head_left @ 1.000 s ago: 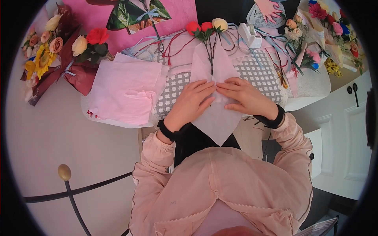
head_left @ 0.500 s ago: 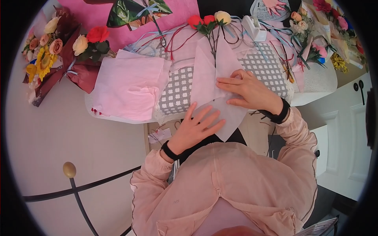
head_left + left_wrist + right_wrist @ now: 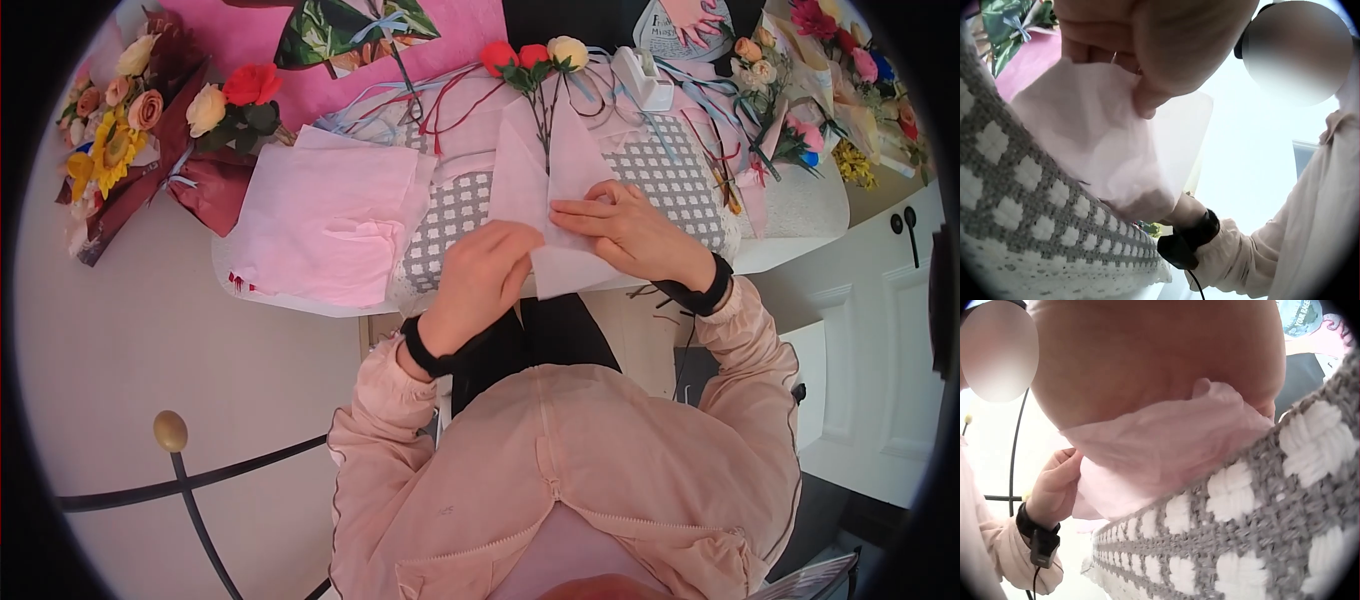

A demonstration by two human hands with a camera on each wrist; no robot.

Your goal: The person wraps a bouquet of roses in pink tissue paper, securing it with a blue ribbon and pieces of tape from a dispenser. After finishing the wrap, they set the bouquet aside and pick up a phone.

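Note:
In the head view a pale pink sheet of wrapping paper (image 3: 580,268), its sides folded inward, lies under the dark stems (image 3: 545,125) of two red roses (image 3: 497,57) and a cream rose (image 3: 568,53). My left hand (image 3: 482,268) pinches the paper's lower part, which is turned up toward the stems; the thumb shows against the sheet (image 3: 1097,119) in the left wrist view. My right hand (image 3: 630,230) presses on the paper's right flap, its front fingers extended. From the right wrist, the palm hides much of the folded sheet (image 3: 1160,444).
Beneath is a grey-and-white checked cloth (image 3: 440,230) on a white table (image 3: 790,240). A stack of pink paper (image 3: 320,210) lies left. Ribbons (image 3: 440,115) and a white tape dispenser (image 3: 645,80) lie behind the roses. Wrapped bouquets (image 3: 120,130) stand at both sides.
My left hand left the upper paper, spread out over its lower tip, then gripped that part and brought it up. The right hand has stayed on the paper.

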